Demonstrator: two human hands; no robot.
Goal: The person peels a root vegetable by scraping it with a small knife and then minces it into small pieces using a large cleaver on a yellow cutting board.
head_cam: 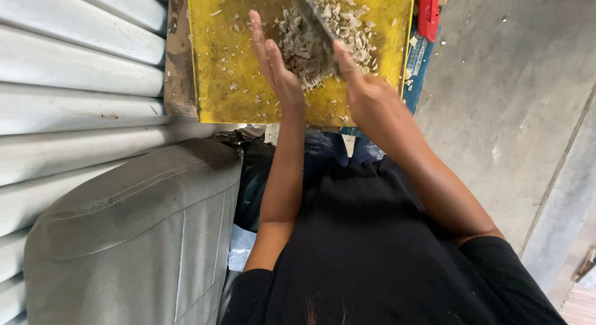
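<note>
While hands [310,70] flank chopped pile [310,49], knife [316,14] seemingly gripped, board [217,52] edges free.

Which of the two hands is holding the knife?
The right hand grips the knife. The left hand is open and flat, fingers straight, edging the chopped pile on the yellow board.

The knife [313,14] runs off the top edge, its handle swallowed inside the right hand [366,92]. Top edge clips the yellow board [223,58] too. Chopped bits [310,45] too small to identify. Red object [428,13] half cropped.
</note>
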